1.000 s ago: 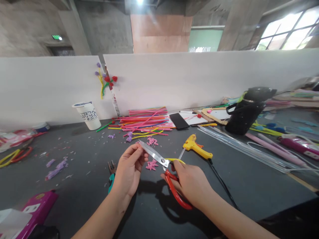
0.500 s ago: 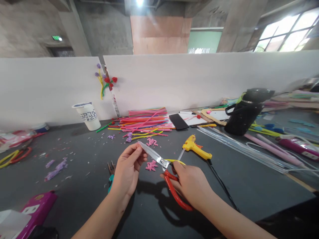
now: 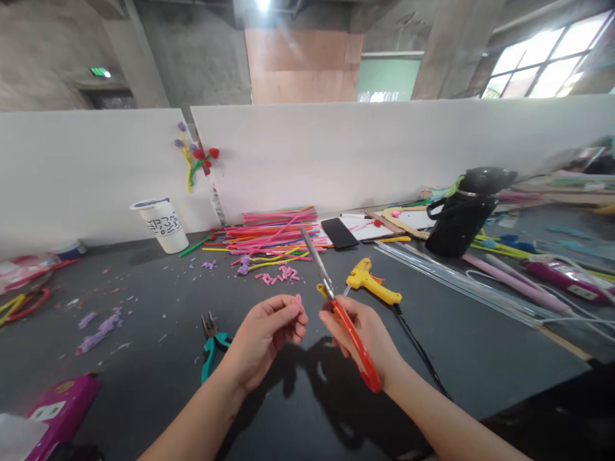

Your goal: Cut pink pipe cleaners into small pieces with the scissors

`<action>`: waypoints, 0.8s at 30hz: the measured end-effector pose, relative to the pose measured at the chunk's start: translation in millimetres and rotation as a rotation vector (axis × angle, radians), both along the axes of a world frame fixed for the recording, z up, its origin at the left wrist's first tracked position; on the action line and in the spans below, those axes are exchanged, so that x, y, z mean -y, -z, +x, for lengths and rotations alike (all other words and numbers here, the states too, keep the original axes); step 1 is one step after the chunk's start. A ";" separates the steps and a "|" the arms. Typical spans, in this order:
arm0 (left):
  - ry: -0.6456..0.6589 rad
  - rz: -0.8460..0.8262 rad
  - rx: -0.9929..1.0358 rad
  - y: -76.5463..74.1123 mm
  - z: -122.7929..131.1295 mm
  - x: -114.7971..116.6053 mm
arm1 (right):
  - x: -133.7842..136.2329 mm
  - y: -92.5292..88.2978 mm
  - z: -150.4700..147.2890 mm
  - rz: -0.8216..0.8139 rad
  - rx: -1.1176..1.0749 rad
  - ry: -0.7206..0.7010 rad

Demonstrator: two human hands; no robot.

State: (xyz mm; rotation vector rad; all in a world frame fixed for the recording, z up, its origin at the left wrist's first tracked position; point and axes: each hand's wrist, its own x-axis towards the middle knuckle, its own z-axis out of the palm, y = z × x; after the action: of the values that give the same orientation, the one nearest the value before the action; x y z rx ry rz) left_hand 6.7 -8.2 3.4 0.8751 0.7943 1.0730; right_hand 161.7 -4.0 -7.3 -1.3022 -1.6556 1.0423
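My left hand (image 3: 266,333) is closed, thumb and fingers pinching a small pink pipe cleaner piece (image 3: 298,299). In my right hand (image 3: 372,333) is a pair of scissors (image 3: 328,285) with a red handle; a bit of yellow shows near the pivot. The blades are together and point up and away from me, apart from the pink piece. Beyond my hands lie several short pink pieces (image 3: 283,275) on the dark table (image 3: 173,410). Pliers with teal handles (image 3: 209,358) rest beside my left wrist.
A yellow glue gun (image 3: 372,285) with a black cord lies right of the scissors. Behind are pink pipe cleaners (image 3: 269,237), a phone (image 3: 339,233) and a paper cup (image 3: 166,227). A black jug (image 3: 464,214) stands at right, a purple power strip (image 3: 67,403) front left.
The scissors have swung upright and away from my left fingers, and their blades have come together. My left hand has moved right and lower, with a pink piece now showing in its fingertips.
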 end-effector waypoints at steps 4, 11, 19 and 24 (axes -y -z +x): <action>0.121 -0.027 -0.056 3.6 5.3 3.1 | -1.9 -3.3 -5.0 -0.179 -0.337 -0.063; 0.109 0.007 -0.163 5.1 5.2 2.0 | -1.8 -4.8 -9.1 -0.188 -0.307 -0.081; -0.006 0.055 -0.302 5.8 8.1 1.6 | -1.8 2.2 -6.9 0.102 0.073 -0.036; -0.122 0.093 -0.257 3.0 2.2 -1.1 | -1.2 1.6 -1.5 0.267 0.344 0.037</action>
State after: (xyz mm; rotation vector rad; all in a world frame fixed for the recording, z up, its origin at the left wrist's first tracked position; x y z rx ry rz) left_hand 8.9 -7.1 0.4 1.0684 1.0295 1.1246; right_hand 160.2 -2.7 -8.9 -1.3789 -1.9387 0.5696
